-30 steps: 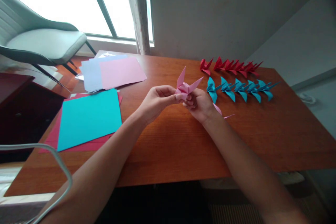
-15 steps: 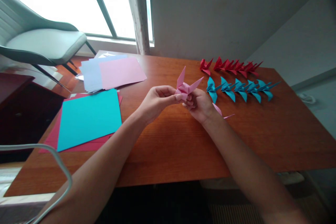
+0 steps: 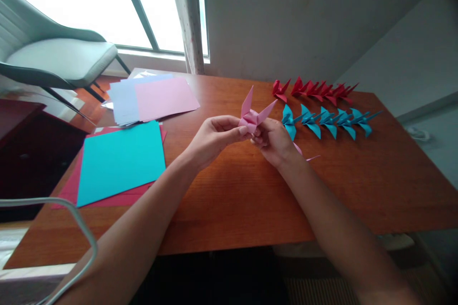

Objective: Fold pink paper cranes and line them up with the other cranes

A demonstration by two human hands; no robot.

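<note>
Fingers of left hand: thumb and fingertips pinched on pink paper crane, at its lower left side. Right hand: fingers curled, gripping the same crane from the right. Crane held just above wooden table, over its middle, two pointed flaps upward.

On the table, by position:
- Just behind the right wrist: second pink folded piece, mostly hidden.
- Right of the hands: row of blue paper cranes, five, side by side.
- Far edge, beyond the blue row: row of red paper cranes, overlapping, count unclear.
- Left, near: turquoise sheet atop red sheets.
- Left, far: pink sheet atop pale blue sheets.

Room: grey wall behind the table; large window at upper left, bright, with curtain at its right edge; grey upholstered chair below the window; bent metal tube at lower left.
</note>
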